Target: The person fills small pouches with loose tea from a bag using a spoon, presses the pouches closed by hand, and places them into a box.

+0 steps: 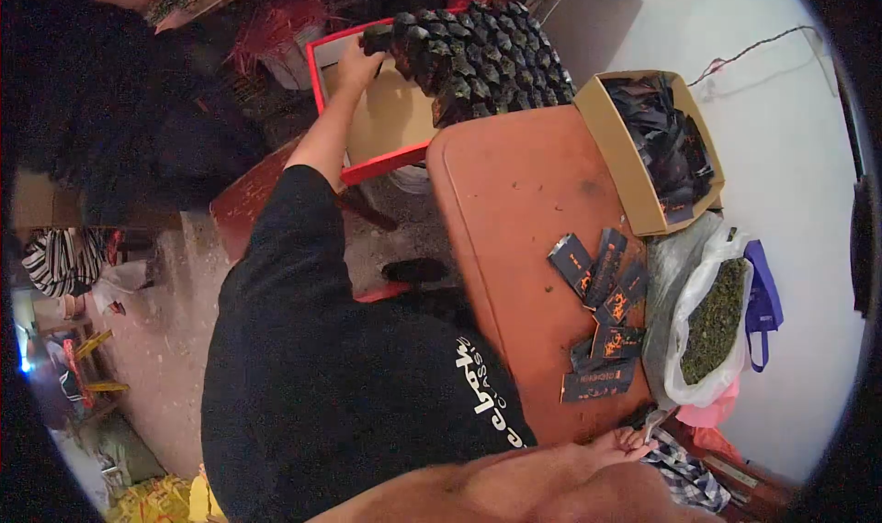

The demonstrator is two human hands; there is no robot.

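My left hand (358, 67) reaches into a red-edged box (386, 163) at the top, its fingers closed on a black packet (375, 42) beside many black packets (505, 59) packed in rows. My right hand (629, 443) is at the lower right by the table's edge, fingers pinched on a small pale, shiny item that I cannot make out. Near it, several flat black pouches with orange print (617, 343) lie on the brown table (514, 202). A white bag of dried green leaves (682, 339) sits beyond them.
An open cardboard box (634, 188) of black pouches stands at the table's far corner. A blue bag (763, 293) is by the white wall. Checked cloth (689, 475) lies at the lower right. A red stool (243, 206) stands left of the red-edged box.
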